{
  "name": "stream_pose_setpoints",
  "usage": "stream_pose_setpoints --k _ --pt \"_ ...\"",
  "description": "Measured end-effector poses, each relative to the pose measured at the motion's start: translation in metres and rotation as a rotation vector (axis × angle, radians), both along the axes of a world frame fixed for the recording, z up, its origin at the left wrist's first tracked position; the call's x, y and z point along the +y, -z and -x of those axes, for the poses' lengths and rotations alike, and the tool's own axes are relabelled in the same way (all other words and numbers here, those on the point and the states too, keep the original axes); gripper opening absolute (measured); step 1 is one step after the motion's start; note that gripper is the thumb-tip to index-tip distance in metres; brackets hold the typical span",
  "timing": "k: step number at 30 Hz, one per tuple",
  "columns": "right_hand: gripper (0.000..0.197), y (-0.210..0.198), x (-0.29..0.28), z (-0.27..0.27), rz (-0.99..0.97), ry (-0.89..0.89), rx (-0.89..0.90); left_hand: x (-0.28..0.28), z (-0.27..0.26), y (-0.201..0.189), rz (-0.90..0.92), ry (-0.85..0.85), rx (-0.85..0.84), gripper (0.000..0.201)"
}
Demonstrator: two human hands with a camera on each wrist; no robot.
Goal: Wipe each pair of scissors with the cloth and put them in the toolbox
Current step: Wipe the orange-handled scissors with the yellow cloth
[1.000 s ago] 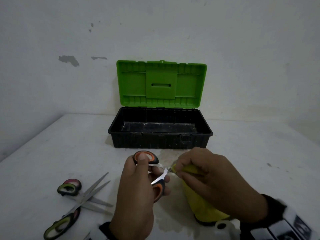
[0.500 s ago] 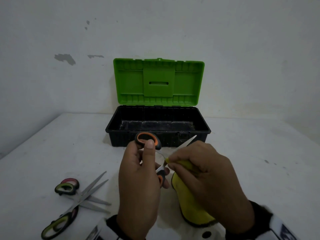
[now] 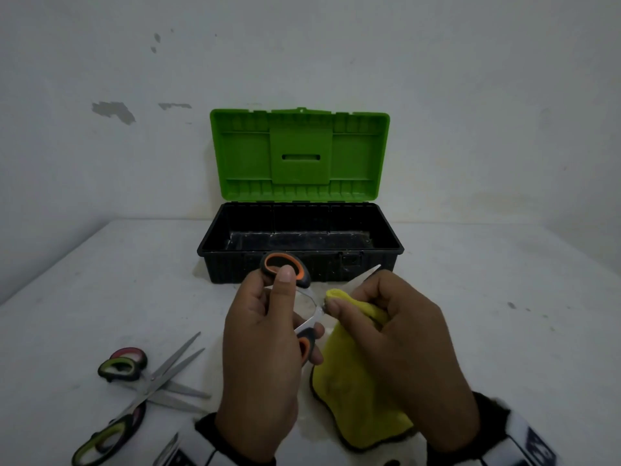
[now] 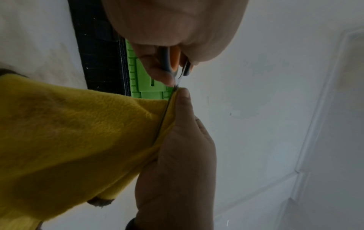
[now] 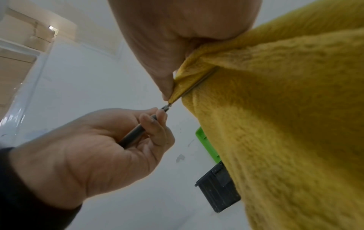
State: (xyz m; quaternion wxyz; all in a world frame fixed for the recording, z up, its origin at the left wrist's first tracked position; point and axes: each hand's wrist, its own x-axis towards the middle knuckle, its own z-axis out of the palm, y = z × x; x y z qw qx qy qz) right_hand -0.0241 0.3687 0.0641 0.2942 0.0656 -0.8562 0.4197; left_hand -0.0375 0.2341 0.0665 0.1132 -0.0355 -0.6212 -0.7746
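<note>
Orange-handled scissors (image 3: pixel 285 274) aloft, blade folded in yellow cloth (image 3: pixel 356 391); toolbox (image 3: pixel 302 260) open behind; two pairs (image 3: pixel 134 385) on table.

White table (image 3: pixel 487 331), open toolbox (image 3: pixel 302 264) at back, two scissors (image 3: pixel 151 381) front left

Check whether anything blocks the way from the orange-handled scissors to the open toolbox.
Nothing visible does. The orange-and-black-handled scissors, held in the left hand, hang just in front of the black toolbox, whose green lid stands open. The yellow cloth is still wrapped round one blade.
</note>
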Motion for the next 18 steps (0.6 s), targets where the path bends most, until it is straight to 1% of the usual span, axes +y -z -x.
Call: stream_pose_setpoints --k 5,9,13,16,18 --pt "0.027 -0.006 0.014 0.011 0.047 0.078 0.031 -0.001 0.004 0.003 -0.019 0.04 -0.039 0.021" --pt "0.028 -0.005 0.01 0.011 0.039 0.047 0.002 -0.004 0.009 0.003 -0.062 0.063 -0.059 0.022" --pt "0.029 -0.006 0.017 0.015 0.111 0.106 0.023 -0.004 0.012 0.002 -0.049 0.067 -0.06 0.022" --pt "0.03 -0.005 0.012 0.012 0.07 0.086 0.008 -0.006 0.014 0.002 -0.058 0.073 -0.06 0.022" --pt "0.03 -0.006 0.013 0.014 0.092 0.101 0.011 -0.008 0.015 0.002 -0.058 0.076 -0.053 0.022"
